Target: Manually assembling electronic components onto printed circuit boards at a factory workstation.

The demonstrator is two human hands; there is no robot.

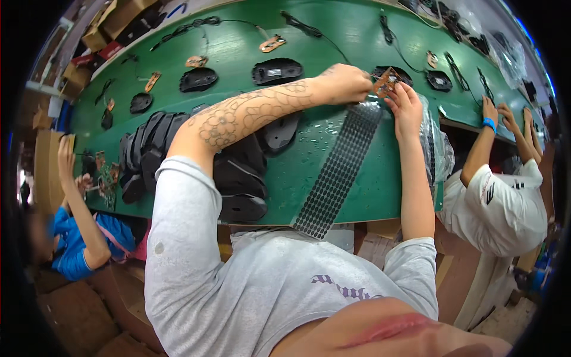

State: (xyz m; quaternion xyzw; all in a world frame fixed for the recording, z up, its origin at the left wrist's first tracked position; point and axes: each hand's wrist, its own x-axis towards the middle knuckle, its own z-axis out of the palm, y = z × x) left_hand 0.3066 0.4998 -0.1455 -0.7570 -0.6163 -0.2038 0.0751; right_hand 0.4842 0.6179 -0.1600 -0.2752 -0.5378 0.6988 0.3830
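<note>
The worktop (291, 184) looks smooth and glossy. The dotted strip (342, 169) is shiny plastic film, the piled shells (241, 172) mostly matt plastic, the shirt (184, 229) matt cloth.

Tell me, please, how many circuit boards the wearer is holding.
1: a brown circuit board in the right hand; the closed left hand may hide another.
</note>
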